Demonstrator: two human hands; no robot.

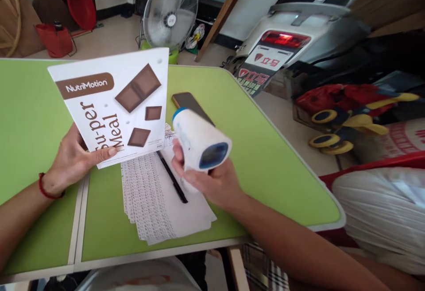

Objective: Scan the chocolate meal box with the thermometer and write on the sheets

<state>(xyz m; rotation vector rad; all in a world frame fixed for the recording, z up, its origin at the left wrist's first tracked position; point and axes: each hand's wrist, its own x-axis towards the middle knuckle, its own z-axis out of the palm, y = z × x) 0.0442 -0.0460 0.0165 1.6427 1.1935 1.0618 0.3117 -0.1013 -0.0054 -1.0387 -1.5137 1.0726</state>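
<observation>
Green table [272, 176] lies under left hand [75, 156] (gripping package [116, 109]).

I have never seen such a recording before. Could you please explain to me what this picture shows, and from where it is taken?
There is no machine here. A person wears a camera on the head, looking forward and down at their own bare hands. The left hand holds a white NutriMotion package. The right hand holds what looks like an infrared thermometer. On the green table lie handwritten sheets with a black pen on top, and a smartphone.
</observation>
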